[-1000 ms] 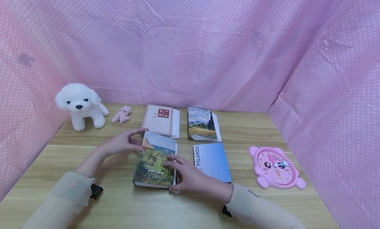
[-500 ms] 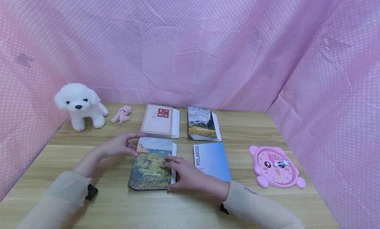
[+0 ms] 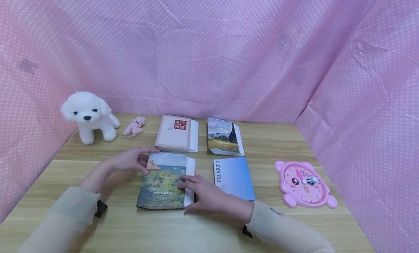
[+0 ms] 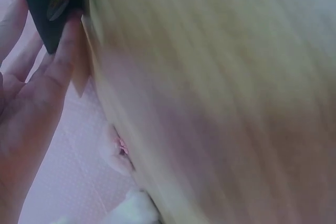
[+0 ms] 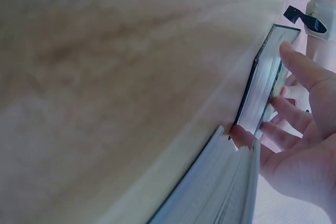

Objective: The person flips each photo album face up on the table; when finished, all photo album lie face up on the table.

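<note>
A photo album [image 3: 163, 184] with a painted garden cover lies on the wooden table, front left of centre. My left hand [image 3: 131, 161] touches its far left corner and dark spine [image 4: 55, 3], fingers lightly bent. On the album's other side, my right hand [image 3: 209, 194] has fingertips on the right part of the cover and the thumb by the near corner. In the right wrist view, this hand's spread fingers [image 5: 289, 114] lie along the page side. White pages [image 3: 190, 182] show beyond the cover's right edge.
Behind it lies a beige album [image 3: 173, 134] with red characters. To the right are a landscape album [image 3: 223, 136] and a blue POLAROID album [image 3: 234, 176]. A white plush dog [image 3: 88, 114], a small pink plush [image 3: 135, 126] and a pink toy clock [image 3: 305, 184] stand further out.
The garden album has shifted left and slightly towards me, lying flatter and straighter, with more white page edge showing. My left hand moved along with its corner; the right hand barely moved.
</note>
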`<state>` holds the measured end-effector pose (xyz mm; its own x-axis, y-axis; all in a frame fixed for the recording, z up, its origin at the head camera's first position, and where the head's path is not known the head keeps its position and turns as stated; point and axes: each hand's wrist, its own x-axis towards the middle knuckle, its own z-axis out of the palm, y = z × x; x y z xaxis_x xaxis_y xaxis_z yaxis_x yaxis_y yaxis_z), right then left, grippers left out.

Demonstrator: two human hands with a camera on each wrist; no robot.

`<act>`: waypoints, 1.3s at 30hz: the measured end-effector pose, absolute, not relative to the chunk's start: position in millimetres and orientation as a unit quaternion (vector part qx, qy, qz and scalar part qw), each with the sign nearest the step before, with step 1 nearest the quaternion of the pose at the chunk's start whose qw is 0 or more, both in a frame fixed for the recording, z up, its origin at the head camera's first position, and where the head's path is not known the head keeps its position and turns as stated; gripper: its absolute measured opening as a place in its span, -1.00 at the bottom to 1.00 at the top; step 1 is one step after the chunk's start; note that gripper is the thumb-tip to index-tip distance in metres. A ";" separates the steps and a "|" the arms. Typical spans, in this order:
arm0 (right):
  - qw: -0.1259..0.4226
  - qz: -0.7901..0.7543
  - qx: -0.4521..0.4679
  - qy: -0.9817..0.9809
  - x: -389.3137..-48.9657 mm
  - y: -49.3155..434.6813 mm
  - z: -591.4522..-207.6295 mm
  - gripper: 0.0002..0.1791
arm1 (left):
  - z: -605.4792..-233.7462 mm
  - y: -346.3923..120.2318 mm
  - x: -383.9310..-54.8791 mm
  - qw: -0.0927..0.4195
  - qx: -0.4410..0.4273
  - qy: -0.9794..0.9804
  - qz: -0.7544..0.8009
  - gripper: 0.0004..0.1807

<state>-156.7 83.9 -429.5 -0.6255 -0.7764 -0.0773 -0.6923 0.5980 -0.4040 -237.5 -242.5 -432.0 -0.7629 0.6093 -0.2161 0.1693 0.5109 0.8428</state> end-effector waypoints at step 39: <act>0.011 -0.290 -0.364 0.885 -161.2 196.3 -383.2 -0.25 | -383.1 -133.9 -190.5 0.057 0.275 0.895 0.346 -0.13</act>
<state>-161.2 196.3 -383.2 -0.7352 -0.6501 0.1917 -0.6373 0.5667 -0.5222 -190.5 -133.9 -383.1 -0.8417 0.5328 0.0879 0.4534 0.6089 0.6509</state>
